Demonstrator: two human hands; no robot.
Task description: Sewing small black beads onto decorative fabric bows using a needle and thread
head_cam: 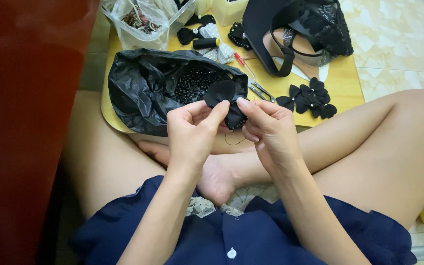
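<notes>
1. Yellow wood makes up the low round-cornered table top (342, 86) that lies just beyond the seated person's crossed bare legs; everything else small rests on it.
2. At its near left corner sits a crumpled black plastic bag (141, 88), its mouth open toward the person and filled with small glossy black beads (195, 83).
3. At the far right of the table stands a black wedge shoe with lace upper and straps (295, 29), tilted on its side.
4. At the far left edge lies a clear plastic bag of mixed trimmings (141, 22), beside a black spool of thread with a yellow end (206, 42) and some black bows.
5. The left hand (192, 132) is raised over the lap, its thumb and forefinger closed on the lower left edge of a small black fabric flower with a beaded rim (224, 98), which hangs in the air just in front of the bag's mouth.
6. The right hand (268, 130) meets it from the other side, forefinger and thumb pinched at the flower's right edge; a thin dark thread (234, 142) loops down beneath the two hands. Whether a needle is held cannot be told.
7. Near the table's right edge lie finished black fabric flowers with pearl centres (310, 98), touching one another.
8. Between them and the bag rest small metal thread snips (261, 92).
</notes>
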